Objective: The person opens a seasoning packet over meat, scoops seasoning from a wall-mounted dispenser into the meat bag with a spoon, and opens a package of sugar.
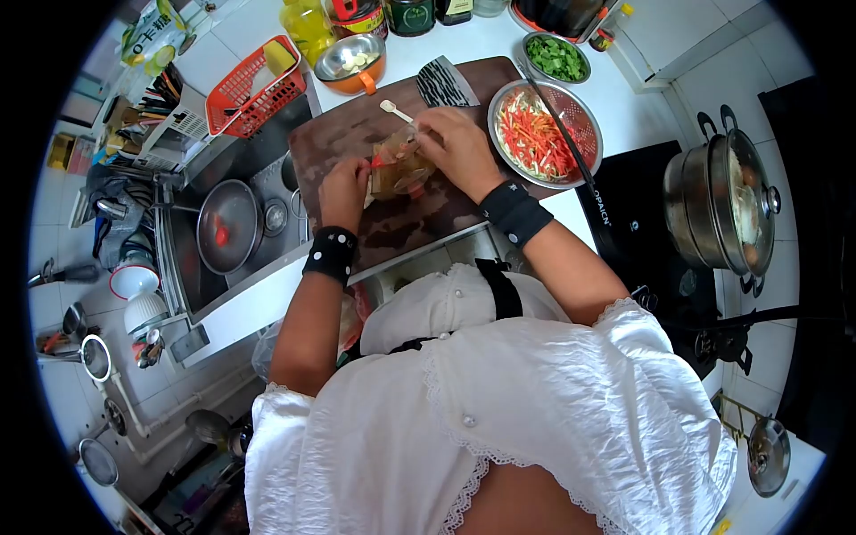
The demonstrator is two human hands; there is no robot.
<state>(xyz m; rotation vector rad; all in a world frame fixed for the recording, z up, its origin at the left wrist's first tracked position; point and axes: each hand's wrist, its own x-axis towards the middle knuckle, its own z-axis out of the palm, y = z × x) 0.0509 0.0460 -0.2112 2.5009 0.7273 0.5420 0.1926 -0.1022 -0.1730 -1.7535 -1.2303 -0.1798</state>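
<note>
- Plastic pouch (397, 174): see-through, amber-brown, a touch of red
- Small spoon (392, 109): cream-white
- Cutting board (334, 134): dark brown, blotched paler
- Wristbands (332, 254): black, white-dotted
- Blade-like flat piece (446, 83): black-and-white streaks
- Shredded vegetables (533, 132): orange-red with pale strands
- Chopped greens (556, 58): bright green
- Plastic basket (239, 100): orange-red
- Blouse (553, 383): white
</note>
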